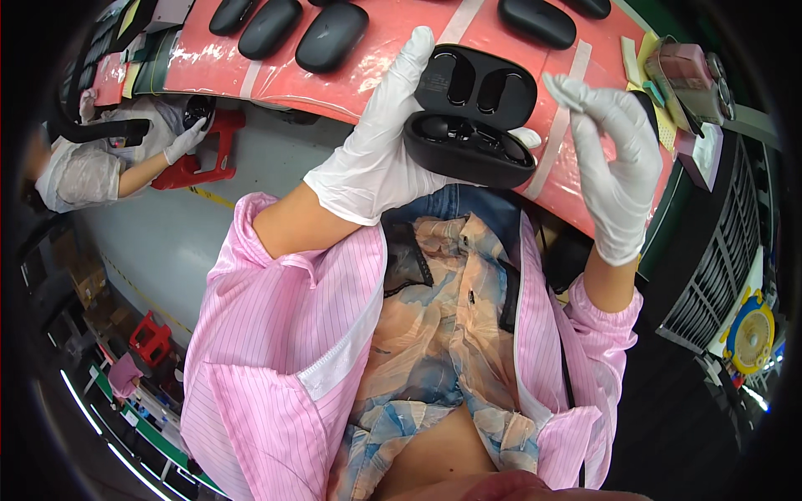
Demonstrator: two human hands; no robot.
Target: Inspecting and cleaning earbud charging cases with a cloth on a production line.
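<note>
My left hand (376,146), in a white glove, holds an open black earphone case (469,167) from below and the side, its thumb up beside the raised lid. The fingertips show past the case's right end. Inside the lid are two dark glossy shapes, and more glossy black parts sit in the base. To the right of the case and apart from it, my right hand (616,159), also white-gloved, is raised with thumb and forefinger pinched together. Whatever may be between those fingertips cannot be made out.
More black cases, one of them a closed case (332,37), lie on the pink-covered table (555,63). At the right are a pinkish container (685,67) and a white box (708,154). A co-worker's gloved hand (185,140) holds a dark object near a red stool (219,154).
</note>
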